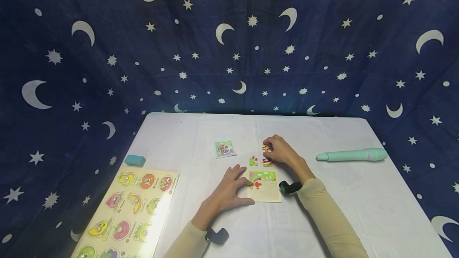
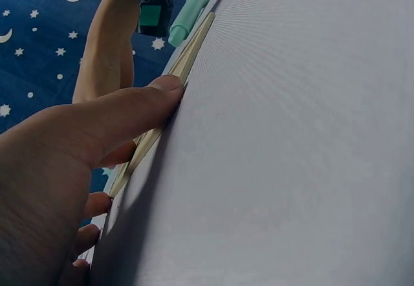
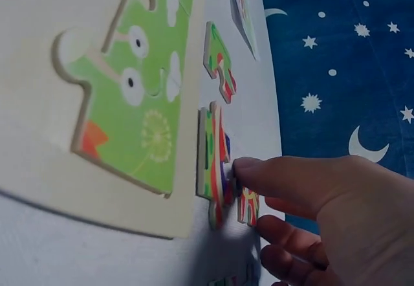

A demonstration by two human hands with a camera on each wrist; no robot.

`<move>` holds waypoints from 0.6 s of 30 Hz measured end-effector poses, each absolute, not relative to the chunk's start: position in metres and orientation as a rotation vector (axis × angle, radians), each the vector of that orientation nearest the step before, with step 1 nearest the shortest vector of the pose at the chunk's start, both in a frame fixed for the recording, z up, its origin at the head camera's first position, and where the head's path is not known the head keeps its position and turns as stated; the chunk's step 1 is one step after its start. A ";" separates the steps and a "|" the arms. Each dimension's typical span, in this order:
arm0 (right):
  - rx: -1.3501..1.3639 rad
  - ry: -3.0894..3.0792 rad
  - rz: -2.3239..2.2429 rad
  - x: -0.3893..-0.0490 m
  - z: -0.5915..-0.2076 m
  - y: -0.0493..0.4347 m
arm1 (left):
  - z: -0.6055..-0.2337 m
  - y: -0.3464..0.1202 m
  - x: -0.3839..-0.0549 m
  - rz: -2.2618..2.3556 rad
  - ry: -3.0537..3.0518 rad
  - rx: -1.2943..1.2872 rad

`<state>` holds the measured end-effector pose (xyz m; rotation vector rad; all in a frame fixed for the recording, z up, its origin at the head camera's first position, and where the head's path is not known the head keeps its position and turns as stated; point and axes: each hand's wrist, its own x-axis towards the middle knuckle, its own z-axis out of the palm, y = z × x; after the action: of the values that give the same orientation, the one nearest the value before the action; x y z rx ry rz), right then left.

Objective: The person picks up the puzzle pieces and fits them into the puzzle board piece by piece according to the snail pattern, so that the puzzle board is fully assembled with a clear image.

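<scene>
Striped puzzle piece: flat on the white cloth, just past the far side of a pale puzzle tray, roughly in line with its middle. We put the right hand nearest; it comes in from the right, thumb and fingers curled about the piece in what we read as a pinch. How firm, we cannot tell. Fingers cover much of the piece, so its long axis escapes us.

Between that piece and the tray we find a second striped piece, with the right thumb close over it; touching or not, we cannot say. A green-and-red piece lies just to its left, apart from it.

Left hand: fingers spread, nothing clasped, thumb and forefinger at the tray's left edge. Tray therefore sits between this hand and the loose pieces.

Materials: tray thin, smooth, squarish, wood-like in tone, its nearer part mostly bare. Along its far side we note printed green pieces, among them an eyed green piece with two white eyes, a dandelion figure and a rounded tab. Loose pieces show slab-like edges, knobs and notches; bands of red, white and yellow on the striped ones.

Farther out we log a small picture card to the left and a smooth mint-green stick, blunt and cylindrical, well off to the right.
</scene>
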<state>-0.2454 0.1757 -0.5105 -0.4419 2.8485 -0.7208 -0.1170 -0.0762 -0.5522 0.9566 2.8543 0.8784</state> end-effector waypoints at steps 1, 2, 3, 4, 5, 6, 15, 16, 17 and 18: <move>-0.435 2.845 -0.717 -0.246 -0.510 0.176 | -0.552 -0.076 -0.117 0.881 2.853 0.958; -0.429 2.841 -0.714 -0.246 -0.510 0.175 | -0.552 -0.076 -0.117 0.882 2.853 0.957; -0.425 2.839 -0.710 -0.246 -0.510 0.175 | -0.551 -0.076 -0.117 0.882 2.853 0.957; -0.420 2.836 -0.713 -0.246 -0.511 0.175 | -0.551 -0.076 -0.117 0.883 2.852 0.957; -0.425 2.833 -0.712 -0.247 -0.511 0.175 | -0.551 -0.076 -0.117 0.882 2.853 0.956; -0.424 2.830 -0.714 -0.247 -0.511 0.174 | -0.551 -0.076 -0.117 0.883 2.854 0.956; -0.419 2.816 -0.688 -0.248 -0.509 0.173 | -0.552 -0.076 -0.117 0.870 2.863 0.952; -0.421 2.816 -0.682 -0.248 -0.509 0.173 | -0.552 -0.076 -0.117 0.870 2.863 0.952; -0.421 2.814 -0.680 -0.248 -0.509 0.173 | -0.553 -0.076 -0.117 0.872 2.863 0.953; -0.421 2.812 -0.678 -0.248 -0.509 0.173 | -0.553 -0.076 -0.117 0.871 2.865 0.955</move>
<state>-0.2484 0.1731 -0.5089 -0.4206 2.8115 -0.6780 -0.1175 -0.0756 -0.5531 0.9549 2.8646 0.8708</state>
